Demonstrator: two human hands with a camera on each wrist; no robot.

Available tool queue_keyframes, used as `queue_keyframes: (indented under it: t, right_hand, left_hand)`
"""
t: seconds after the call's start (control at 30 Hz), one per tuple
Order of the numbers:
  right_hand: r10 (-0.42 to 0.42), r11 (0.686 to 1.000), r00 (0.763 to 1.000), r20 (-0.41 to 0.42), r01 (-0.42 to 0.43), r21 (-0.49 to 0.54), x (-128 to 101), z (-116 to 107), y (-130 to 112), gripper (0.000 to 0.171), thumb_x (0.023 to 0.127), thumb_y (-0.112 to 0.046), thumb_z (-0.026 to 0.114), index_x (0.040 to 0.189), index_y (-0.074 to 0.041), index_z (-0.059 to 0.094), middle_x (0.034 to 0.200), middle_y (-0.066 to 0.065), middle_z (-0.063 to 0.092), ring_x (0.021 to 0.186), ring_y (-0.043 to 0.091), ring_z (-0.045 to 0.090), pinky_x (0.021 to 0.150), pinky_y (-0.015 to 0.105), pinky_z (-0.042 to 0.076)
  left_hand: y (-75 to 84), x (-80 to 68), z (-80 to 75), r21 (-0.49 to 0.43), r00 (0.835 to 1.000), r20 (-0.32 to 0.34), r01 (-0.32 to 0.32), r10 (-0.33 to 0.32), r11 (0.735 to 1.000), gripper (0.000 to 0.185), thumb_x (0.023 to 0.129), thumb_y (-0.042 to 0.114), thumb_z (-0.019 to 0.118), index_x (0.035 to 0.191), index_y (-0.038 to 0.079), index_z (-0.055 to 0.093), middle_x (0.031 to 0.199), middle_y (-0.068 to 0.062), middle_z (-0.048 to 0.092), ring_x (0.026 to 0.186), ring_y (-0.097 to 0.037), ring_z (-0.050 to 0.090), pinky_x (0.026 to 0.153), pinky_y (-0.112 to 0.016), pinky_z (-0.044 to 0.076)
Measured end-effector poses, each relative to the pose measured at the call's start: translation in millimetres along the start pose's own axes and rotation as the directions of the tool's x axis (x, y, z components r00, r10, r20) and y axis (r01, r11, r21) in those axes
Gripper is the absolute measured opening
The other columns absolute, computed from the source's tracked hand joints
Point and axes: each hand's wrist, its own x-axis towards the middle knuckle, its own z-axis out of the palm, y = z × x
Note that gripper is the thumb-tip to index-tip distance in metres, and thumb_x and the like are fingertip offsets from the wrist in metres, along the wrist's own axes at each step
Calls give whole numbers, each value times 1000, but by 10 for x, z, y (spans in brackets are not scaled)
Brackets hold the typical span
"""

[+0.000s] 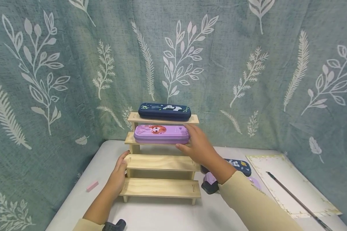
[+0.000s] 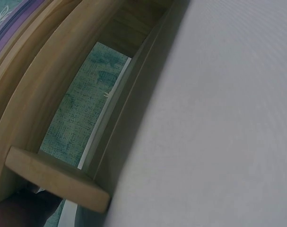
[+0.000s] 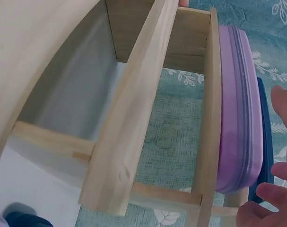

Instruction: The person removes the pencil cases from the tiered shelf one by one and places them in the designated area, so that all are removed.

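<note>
From my remote station I log, nearest first, a white-topped desk [image 1: 150,213] bearing a four-step stand of pale, straight-grained wood [image 1: 162,187]. The left hand [image 1: 115,178] grips the stand's left end, fingers bent around the board's edge. The right hand [image 1: 200,146] is partly spread at the right end of a lilac, round-cornered oblong zip case [image 1: 162,137]; I cannot tell whether its fingertips touch.

The case sits on the third step from the bottom, long axis left to right along the board. It lies immediately left of the right hand, the nearer of the two, and beyond the left. Its lid is smooth, printed with a red-haired figure.

Behind and above, I note a navy, panda-printed oblong case [image 1: 164,111] on the top step, then a blue-green, leaf-patterned woven curtain [image 1: 185,45].
</note>
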Motion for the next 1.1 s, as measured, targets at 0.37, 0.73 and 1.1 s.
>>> queue_keyframes:
  t: [0.37,0.73,1.1]
  right_hand:
    - [63,998,998,17,-63,-22,134,127,-91,90,91,-51,80,161,-11,39,161,13,41,147,36,44,121,56,38]
    - [139,990,990,11,-139,-27,208,214,-113,92,89,-52,82,161,-13,39,159,15,41,144,37,46,120,55,40]
    - [227,973,974,3,-227,46,283,284,-113,97,85,-56,84,160,-14,40,152,15,37,135,34,51,115,51,46]
  left_hand:
    - [-8,5,-9,-21,1000,9,-7,7,1000,52,114,48,13,165,42,15,176,-1,13,163,-37,8,126,-70,2]
    - [-13,6,-19,-21,1000,10,-7,7,1000,51,114,47,13,165,44,15,176,0,12,163,-35,6,125,-71,2]
    - [-6,5,-13,-20,1000,4,-14,14,1000,52,114,46,13,166,40,15,176,0,12,164,-34,5,126,-70,2]
